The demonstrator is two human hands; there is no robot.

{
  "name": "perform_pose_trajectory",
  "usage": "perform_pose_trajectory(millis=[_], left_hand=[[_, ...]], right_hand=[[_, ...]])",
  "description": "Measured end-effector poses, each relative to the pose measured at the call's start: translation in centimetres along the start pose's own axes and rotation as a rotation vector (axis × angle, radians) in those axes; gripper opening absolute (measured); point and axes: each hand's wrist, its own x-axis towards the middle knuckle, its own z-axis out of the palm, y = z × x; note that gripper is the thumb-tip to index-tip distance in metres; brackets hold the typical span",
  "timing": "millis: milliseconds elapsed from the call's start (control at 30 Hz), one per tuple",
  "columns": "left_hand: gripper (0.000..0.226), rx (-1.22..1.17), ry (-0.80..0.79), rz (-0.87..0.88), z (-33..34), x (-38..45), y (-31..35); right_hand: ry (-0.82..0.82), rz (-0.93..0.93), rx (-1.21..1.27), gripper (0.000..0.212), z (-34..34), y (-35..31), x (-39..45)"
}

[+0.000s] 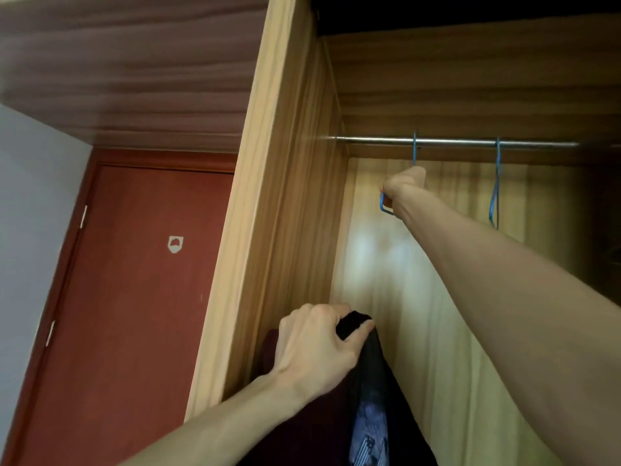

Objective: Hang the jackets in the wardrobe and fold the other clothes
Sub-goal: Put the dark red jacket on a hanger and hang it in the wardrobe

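I look up into an open wooden wardrobe [289,203] with a metal rail [453,141] across its top. My right hand [401,190] reaches up and grips a blue hanger [386,205] whose hook sits on the rail. A second blue hanger [494,196] hangs empty further right. Lower down, my left hand [319,348] grips the top of a black jacket [373,398] with a bluish print, held up just inside the wardrobe's left wall. The jacket's lower part runs out of the frame.
A red-brown door [134,297] with a small white sticker stands to the left of the wardrobe. A dark wooden panel [134,68] spans overhead at the upper left. The wardrobe's right side is in deep shadow.
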Motion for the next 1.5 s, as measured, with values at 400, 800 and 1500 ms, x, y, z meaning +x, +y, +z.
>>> perform_pose_trajectory(millis=[400, 800, 1500], left_hand=[[0.054, 0.001, -0.002, 0.001, -0.2, -1.8, -0.4], [0.048, -0.030, -0.032, -0.008, -0.6, -5.6, 1.5], [0.040, -0.021, -0.132, -0.113, -6.3, -15.7, 2.5]], right_hand=[[0.209, -0.239, 0.130, 0.011, -2.9, 6.0, -7.9], [0.156, -0.100, 0.071, 0.007, -9.8, 15.6, -19.0], [-0.191, -0.226, -0.011, 0.030, -20.8, 17.0, -35.8]])
